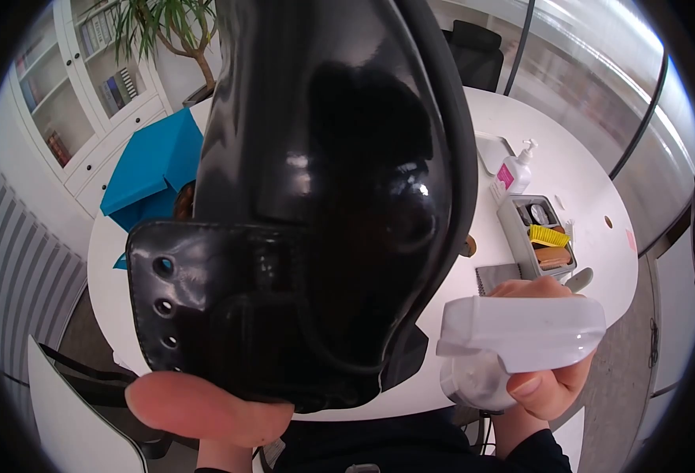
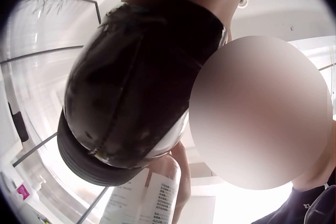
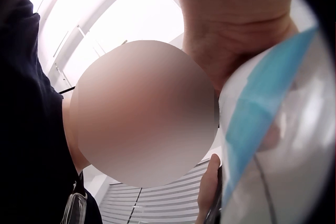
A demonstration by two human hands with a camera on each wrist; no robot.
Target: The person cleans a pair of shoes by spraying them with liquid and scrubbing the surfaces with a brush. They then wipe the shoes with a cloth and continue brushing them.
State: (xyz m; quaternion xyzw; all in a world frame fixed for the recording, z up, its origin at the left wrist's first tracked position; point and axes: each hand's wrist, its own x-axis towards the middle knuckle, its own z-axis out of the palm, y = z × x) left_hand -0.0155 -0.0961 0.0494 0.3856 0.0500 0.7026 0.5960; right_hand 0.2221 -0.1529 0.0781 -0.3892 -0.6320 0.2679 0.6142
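A glossy black shoe (image 1: 363, 205) with a row of lace holes fills the middle of the head view, raised close before the camera. My left hand (image 1: 209, 408) holds it from below, its thumb along the lower edge by the lace flap. In the left wrist view the shoe's rounded end and dark sole (image 2: 89, 155) show. My right hand (image 1: 556, 386) grips a clear spray bottle (image 1: 473, 382) with a white trigger head (image 1: 529, 327), just right of the shoe. The bottle's printed label (image 2: 157, 198) shows behind the shoe; its blue band (image 3: 262, 92) appears in the right wrist view.
On the white table (image 1: 600, 197) stand a grey box (image 1: 533, 256) with a yellow brush (image 1: 548, 236) and other items, a pump bottle (image 1: 514, 172) and a tray (image 1: 493, 150). A grey cloth (image 1: 496, 277) lies nearby. A blue box (image 1: 154, 158) is at left.
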